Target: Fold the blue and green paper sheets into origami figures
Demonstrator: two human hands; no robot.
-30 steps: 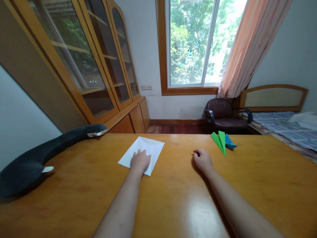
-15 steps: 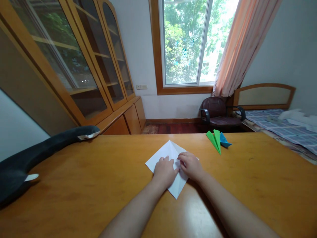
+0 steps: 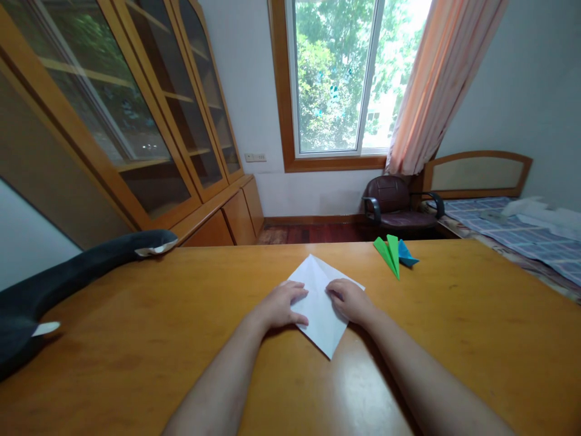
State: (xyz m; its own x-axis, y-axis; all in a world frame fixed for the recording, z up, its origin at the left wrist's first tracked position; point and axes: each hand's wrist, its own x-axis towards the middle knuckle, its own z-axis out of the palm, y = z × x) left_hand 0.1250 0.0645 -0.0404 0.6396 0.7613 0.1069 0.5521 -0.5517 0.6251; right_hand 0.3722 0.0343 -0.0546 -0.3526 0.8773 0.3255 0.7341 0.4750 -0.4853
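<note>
A square sheet of white paper (image 3: 322, 330) with fold creases lies on the wooden table, turned so one corner points toward me. My left hand (image 3: 282, 304) rests over its left corner, thumb and fingers spread apart, touching the sheet. On the right half of the paper sits my right hand (image 3: 350, 301), its fingers curled in and pressed against the surface. Nothing shows between those curled fingers, though their undersides are hidden. The paper's right corner shows just beyond the right hand.
A green paper plane (image 3: 391, 254) and a blue folded paper piece (image 3: 407, 254) lie near the far edge of the table (image 3: 136, 339). At the left rests a dark long-necked plush toy (image 3: 82, 269). A chair (image 3: 399, 206) and a bed stand beyond the table.
My left hand has moved left, from the middle of the paper to its left corner, and its fingers have spread. The paper has turned slightly. My right hand stays nearly in place.
</note>
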